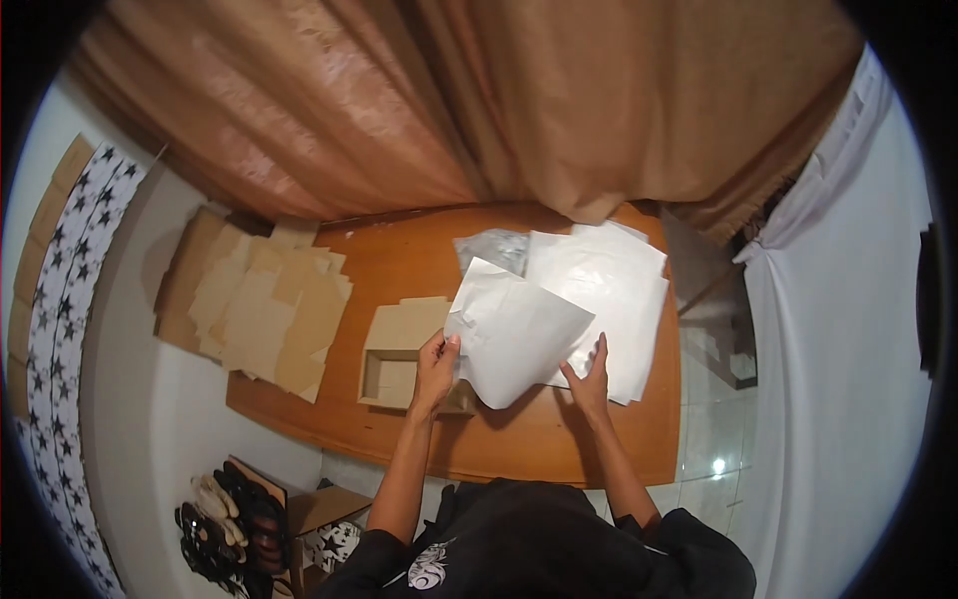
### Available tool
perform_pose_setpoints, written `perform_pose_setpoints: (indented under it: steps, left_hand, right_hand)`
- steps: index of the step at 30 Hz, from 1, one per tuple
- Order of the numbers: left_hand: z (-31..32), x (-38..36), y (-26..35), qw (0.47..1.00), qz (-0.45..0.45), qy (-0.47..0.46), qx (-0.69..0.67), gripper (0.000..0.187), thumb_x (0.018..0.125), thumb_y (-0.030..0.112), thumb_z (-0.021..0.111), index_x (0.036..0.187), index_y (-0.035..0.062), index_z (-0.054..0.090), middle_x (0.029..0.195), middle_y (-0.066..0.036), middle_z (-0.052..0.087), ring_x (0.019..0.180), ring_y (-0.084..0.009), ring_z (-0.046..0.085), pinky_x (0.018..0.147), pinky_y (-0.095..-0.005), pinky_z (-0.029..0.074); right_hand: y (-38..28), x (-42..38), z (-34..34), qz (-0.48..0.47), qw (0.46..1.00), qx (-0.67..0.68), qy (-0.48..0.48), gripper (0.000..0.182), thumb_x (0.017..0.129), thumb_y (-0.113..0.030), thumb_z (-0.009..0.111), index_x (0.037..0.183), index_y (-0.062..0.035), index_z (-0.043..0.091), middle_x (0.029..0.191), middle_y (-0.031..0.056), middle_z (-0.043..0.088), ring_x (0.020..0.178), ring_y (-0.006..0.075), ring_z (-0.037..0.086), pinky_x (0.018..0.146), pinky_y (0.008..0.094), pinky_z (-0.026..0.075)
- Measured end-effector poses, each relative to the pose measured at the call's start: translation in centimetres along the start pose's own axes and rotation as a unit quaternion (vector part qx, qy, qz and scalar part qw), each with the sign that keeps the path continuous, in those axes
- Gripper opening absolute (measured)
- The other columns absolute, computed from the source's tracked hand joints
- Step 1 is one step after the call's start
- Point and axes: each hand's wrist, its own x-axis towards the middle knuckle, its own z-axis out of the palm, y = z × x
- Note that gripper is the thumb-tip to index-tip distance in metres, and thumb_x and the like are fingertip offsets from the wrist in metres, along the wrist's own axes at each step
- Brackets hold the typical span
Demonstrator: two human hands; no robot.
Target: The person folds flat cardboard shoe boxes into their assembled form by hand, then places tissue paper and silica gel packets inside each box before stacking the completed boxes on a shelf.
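My left hand (436, 367) pinches the near-left corner of a white sheet of paper (519, 334) and lifts it off the wooden table (519, 444). My right hand (589, 379) lies with fingers spread under that sheet's right edge, pressing on a stack of white sheets (619, 290). An open, shallow cardboard box (394, 364) sits just left of my left hand, with its lid flap (409, 321) standing behind it.
A pile of flat brown cardboard blanks (264, 309) overhangs the table's left end. A clear plastic bag (494, 248) lies at the back. A brown curtain (479, 110) hangs behind. Shoes (230, 524) and a carton (319, 519) sit on the floor at lower left.
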Motion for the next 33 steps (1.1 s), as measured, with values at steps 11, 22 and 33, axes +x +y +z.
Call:
perform_pose_setpoints:
  steps: [11,22,33]
  left_hand:
    - [-15.8,-4.7,-6.3,0.961,-0.117,0.113,-0.223,0.022,0.101,0.014,0.059,0.115,-0.0023,0.064,0.104,-0.008,0.07,0.091,-0.0148,0.066,0.084,-0.0296,0.054]
    - [-28.1,-3.3,-12.3,0.958,-0.118,0.196,0.175,0.018,0.088,0.015,0.076,0.091,0.0005,0.066,0.076,-0.003,0.064,0.07,-0.0109,0.057,0.062,-0.0289,0.047]
    - [-27.6,-4.0,-9.4,0.881,0.059,0.191,0.428,0.039,0.09,0.023,0.071,0.119,0.0001,0.058,0.123,-0.019,0.061,0.114,-0.0353,0.058,0.095,-0.0466,0.047]
  right_hand:
    - [-4.0,-3.7,10.1,0.264,0.877,0.393,-0.088,0.055,0.089,0.002,0.069,0.137,0.0049,0.042,0.111,0.0154,0.066,0.097,0.0199,0.066,0.086,0.0305,0.056]
    - [-4.2,-4.6,17.6,0.136,0.988,0.075,0.012,0.054,0.077,-0.009,0.082,0.125,-0.0027,0.058,0.084,0.0045,0.062,0.075,0.0124,0.058,0.065,0.0272,0.05]
    - [-10.2,-7.1,17.9,-0.101,0.974,-0.201,0.039,0.067,0.084,-0.018,0.075,0.142,0.0008,0.046,0.132,0.0262,0.051,0.122,0.038,0.05,0.105,0.0457,0.041]
